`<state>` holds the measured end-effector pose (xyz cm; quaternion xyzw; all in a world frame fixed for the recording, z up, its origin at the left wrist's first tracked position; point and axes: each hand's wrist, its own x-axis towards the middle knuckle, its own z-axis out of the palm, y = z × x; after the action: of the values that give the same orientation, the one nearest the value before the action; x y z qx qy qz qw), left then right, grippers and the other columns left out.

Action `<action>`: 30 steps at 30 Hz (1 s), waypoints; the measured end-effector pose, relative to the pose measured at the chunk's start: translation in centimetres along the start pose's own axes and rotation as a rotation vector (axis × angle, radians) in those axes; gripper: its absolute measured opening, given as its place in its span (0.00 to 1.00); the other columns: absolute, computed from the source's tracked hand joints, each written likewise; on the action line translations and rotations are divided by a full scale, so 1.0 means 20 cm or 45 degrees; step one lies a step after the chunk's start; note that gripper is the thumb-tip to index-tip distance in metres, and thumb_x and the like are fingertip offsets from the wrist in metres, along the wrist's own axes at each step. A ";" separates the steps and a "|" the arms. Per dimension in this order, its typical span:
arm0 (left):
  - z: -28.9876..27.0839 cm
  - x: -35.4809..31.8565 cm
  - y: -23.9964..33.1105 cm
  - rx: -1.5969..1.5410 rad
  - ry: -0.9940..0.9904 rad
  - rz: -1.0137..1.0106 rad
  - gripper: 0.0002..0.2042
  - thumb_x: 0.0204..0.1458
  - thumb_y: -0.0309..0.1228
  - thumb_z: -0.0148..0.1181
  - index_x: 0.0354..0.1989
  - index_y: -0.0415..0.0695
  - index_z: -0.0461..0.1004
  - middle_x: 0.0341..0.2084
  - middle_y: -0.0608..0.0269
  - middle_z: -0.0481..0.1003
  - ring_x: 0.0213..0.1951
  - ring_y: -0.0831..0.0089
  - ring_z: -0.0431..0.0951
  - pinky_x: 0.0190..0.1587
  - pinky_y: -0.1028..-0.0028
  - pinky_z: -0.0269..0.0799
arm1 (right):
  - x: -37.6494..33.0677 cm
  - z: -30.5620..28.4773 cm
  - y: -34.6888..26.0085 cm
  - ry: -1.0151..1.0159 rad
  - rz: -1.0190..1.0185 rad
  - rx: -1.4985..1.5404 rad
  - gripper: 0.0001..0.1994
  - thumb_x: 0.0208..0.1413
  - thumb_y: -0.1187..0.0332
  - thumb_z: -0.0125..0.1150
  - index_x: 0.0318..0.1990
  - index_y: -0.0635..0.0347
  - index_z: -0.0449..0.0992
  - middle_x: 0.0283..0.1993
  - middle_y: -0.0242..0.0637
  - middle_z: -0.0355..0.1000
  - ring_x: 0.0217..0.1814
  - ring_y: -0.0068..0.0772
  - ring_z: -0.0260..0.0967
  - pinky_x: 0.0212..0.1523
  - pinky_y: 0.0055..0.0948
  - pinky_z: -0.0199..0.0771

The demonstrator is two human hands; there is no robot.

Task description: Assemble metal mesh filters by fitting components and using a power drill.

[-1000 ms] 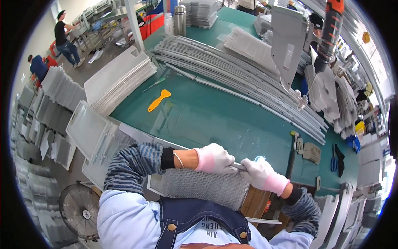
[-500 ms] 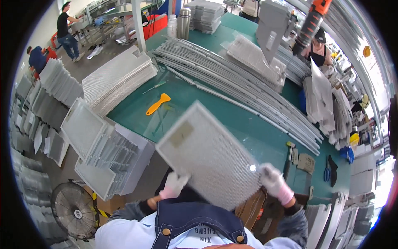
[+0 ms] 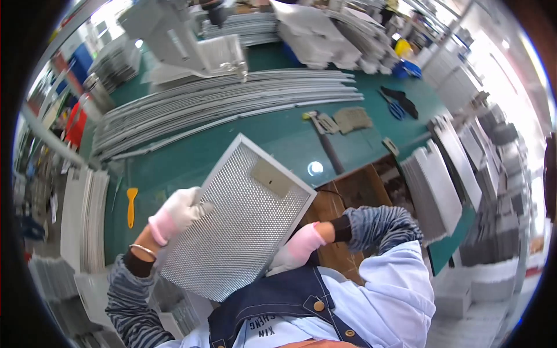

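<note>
Make the mesh panel [image 3: 235, 232] the middle of a clock. It is in front of the person's chest, tipped like a diamond, with its top corner over the bench [image 3: 267, 142]. The left hand [image 3: 180, 213] is at ten o'clock, with its fingers closed on the panel's side edge. The right hand [image 3: 290, 253] is at four o'clock against the lower edge; its fingertips are tucked away, so I cannot tell how tight they are. Having hands on two opposite sides likely keeps the big flat thing from swinging. Its face is turned up, maybe so the person can see the mesh and the tan patch [image 3: 271, 178] at one o'clock. The yellow scraper [image 3: 131, 207] lies at nine o'clock, and a hammer-like tool [image 3: 331, 153] at two, perhaps put there to be easy to reach. Long metal strips [image 3: 226, 110] lie side by side at twelve o'clock, which probably keeps them tidy. At three o'clock, low by the bench edge, is an open brown box [image 3: 364, 188]. A dark cord [image 3: 335, 194] shows by it, but the rest is too shady to name. A silver flask [image 3: 97, 88] stands far off at half past ten; its inside does not show.
</note>
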<state>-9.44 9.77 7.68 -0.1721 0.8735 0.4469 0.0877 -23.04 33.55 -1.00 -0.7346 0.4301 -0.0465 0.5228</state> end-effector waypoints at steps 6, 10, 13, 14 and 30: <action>0.44 0.37 0.01 -0.132 -0.028 0.948 0.13 0.54 0.31 0.61 0.44 0.36 0.75 0.30 0.56 0.79 0.34 0.70 0.77 0.40 0.69 0.73 | -0.24 -0.41 -0.23 1.591 -0.448 -0.928 0.15 0.54 0.60 0.62 0.43 0.62 0.74 0.29 0.47 0.74 0.33 0.45 0.74 0.37 0.41 0.74; 0.24 0.26 0.32 0.454 -0.714 0.168 0.18 0.57 0.42 0.56 0.40 0.35 0.73 0.30 0.46 0.78 0.35 0.55 0.80 0.41 0.63 0.74 | -0.39 -0.33 -0.05 0.843 0.422 -0.467 0.17 0.56 0.53 0.59 0.32 0.61 0.73 0.25 0.49 0.73 0.31 0.51 0.75 0.33 0.46 0.74; -0.02 0.03 0.17 0.695 -0.752 -0.256 0.19 0.56 0.44 0.56 0.36 0.35 0.72 0.24 0.42 0.75 0.32 0.46 0.78 0.39 0.57 0.73 | -0.43 -0.30 0.07 0.824 0.417 -0.279 0.19 0.58 0.53 0.57 0.33 0.63 0.74 0.26 0.51 0.73 0.33 0.52 0.74 0.37 0.45 0.73; -0.08 -0.06 0.09 0.755 -0.682 -0.194 0.18 0.55 0.42 0.56 0.32 0.35 0.71 0.23 0.41 0.75 0.32 0.46 0.79 0.38 0.57 0.73 | -0.41 -0.31 0.09 0.824 0.388 -0.197 0.20 0.59 0.52 0.56 0.33 0.63 0.75 0.27 0.50 0.74 0.35 0.53 0.75 0.40 0.45 0.73; -0.11 -0.63 -0.06 0.345 0.990 0.561 0.25 0.43 0.34 0.71 0.49 0.34 0.73 0.43 0.46 0.76 0.43 0.54 0.79 0.45 0.67 0.76 | 0.32 -0.47 -0.13 0.587 0.215 -0.251 0.12 0.58 0.68 0.54 0.48 0.61 0.69 0.30 0.52 0.73 0.33 0.55 0.75 0.34 0.45 0.73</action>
<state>2.64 10.06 11.84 -0.1243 0.9078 0.2390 -0.3215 -22.40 22.49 2.78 -0.7136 0.6000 -0.1267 0.3388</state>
